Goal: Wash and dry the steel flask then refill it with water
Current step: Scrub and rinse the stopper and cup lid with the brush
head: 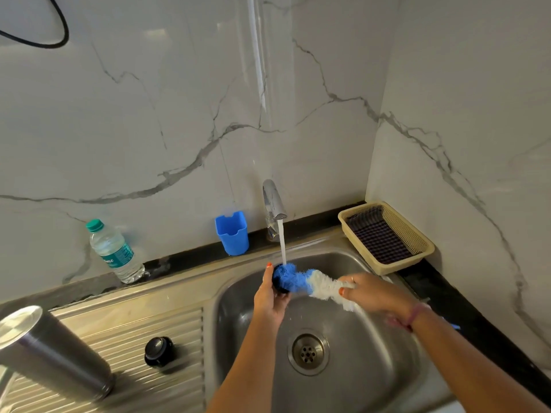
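The steel flask (50, 350) stands upside down on the ribbed draining board (143, 329) at the lower left, well apart from both hands. Its black cap (159, 351) sits on the same board, nearer the sink (372, 368).

Over the basin, the left hand (269, 296) reaches forward with its fingers curled around a dark round piece at the blue end of a bottle brush (310, 283), directly under the stream from the running tap (273, 204). The right hand (372, 293) comes in from the right, wrist turned inward, thumb and fingers clamped on the white bristles of the brush. A band circles that wrist. The brush lies roughly level between the two hands.

On the desk behind the sink stand a blue holder (232, 232) just left of the tap and a plastic water bottle (114, 251) with a green cap further left. A beige basket (417, 236) holding a dark checked cloth (378, 236) sits in the right corner.
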Motion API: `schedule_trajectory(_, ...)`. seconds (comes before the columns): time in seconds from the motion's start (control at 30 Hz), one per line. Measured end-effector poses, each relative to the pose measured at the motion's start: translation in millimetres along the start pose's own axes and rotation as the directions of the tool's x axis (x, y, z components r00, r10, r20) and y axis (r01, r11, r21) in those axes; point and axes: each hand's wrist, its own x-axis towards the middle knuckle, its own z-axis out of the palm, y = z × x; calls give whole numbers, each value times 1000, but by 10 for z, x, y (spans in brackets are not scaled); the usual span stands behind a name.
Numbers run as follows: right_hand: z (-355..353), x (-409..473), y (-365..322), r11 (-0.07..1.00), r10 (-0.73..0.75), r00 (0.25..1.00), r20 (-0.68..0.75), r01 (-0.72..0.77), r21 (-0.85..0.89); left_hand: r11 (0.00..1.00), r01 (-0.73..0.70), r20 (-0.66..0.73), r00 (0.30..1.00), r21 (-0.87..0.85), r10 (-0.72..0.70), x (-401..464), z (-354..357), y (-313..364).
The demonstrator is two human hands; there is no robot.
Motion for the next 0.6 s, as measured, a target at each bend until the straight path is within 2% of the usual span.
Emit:
schedule_trajectory(0.07, -52, 57, -82, 995, 43, 997, 64, -49, 85, 1000, 8, 0, 1000, 19, -8, 4, 30, -7)
schedule_trajectory(0.1, -59, 46, -126, 997, 35, 995, 89, -41, 72, 999, 8, 3, 1000, 51, -8, 14, 47, -1)
schedule_trajectory(0.17, -63, 63, -149, 996, -67, 994, 83, 72, -56, 993, 14, 4, 1000, 117, -15, 40, 70, 23)
schedule_trajectory(0.23, -86, 42, -225, 923, -190, 977, 94, 210, -323, 983, 19, -28, 1000, 182, -14, 77, 52, 70)
schedule_trajectory(0.27, -101, 30, -252, 840, -229, 970, 87, 242, -486, 976, 27, -53, 998, 215, -16, 91, 41, 80)
schedule_trajectory(0.33, -78, 19, -288, 579, -330, 943, 46, 241, -779, 967, 49, -106, 994, 249, -24, 107, 27, 76)
schedule_trajectory(0.4, -32, 21, -316, 351, -450, 890, 67, 246, -904, 964, 56, -143, 990, 260, -19, 138, 25, 52)
schedule_trajectory(0.43, -4, 32, -310, 298, -475, 876, 86, 252, -921, 962, 48, -157, 988, 269, -5, 139, 24, 47)
schedule_trajectory(0.5, 35, 89, -247, 274, -494, 864, 94, 257, -927, 949, 39, -170, 985, 312, 16, 171, 18, 50)
schedule_trajectory(0.53, 57, 114, -203, 301, -498, 863, 85, 264, -916, 946, 36, -165, 986, 323, 19, 166, 17, 59)
schedule_trajectory(0.57, 94, 136, -156, 394, -474, 879, 52, 265, -880, 943, 33, -159, 987, 331, 21, 183, 7, 73)
schedule_trajectory(0.6, 147, 157, -110, 576, -394, 919, 11, 256, -776, 942, 30, -144, 989, 334, 19, 190, -4, 93)
